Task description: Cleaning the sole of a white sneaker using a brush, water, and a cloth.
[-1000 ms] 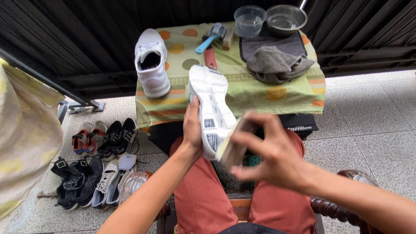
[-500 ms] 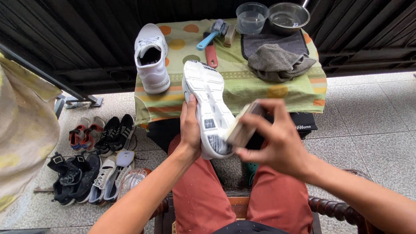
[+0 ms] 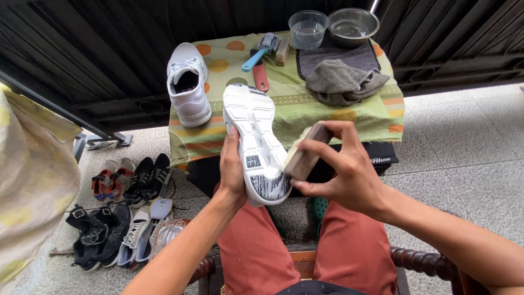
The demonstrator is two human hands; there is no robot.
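My left hand point(image 3: 232, 169) grips a white sneaker point(image 3: 254, 139) turned sole up, heel toward me. The heel end of the sole is dark and streaked. My right hand point(image 3: 345, 166) holds a wooden-backed scrub brush point(image 3: 304, 152), its bristles pressed against the right edge of the sole near the heel. A second white sneaker point(image 3: 188, 84) stands upright on the cloth-covered table point(image 3: 305, 112) just beyond.
On the table lie a blue-handled brush point(image 3: 260, 53), a red-handled brush point(image 3: 260, 76), a grey rag point(image 3: 344, 82), a clear plastic bowl point(image 3: 307, 28) and a metal bowl point(image 3: 352, 24). Several pairs of shoes point(image 3: 120, 213) lie on the tiled floor at left. I sit on a wooden chair.
The brush has moved slightly up along the right side of the sole. The sneaker has shifted a little higher in view; my left hand keeps its grip.
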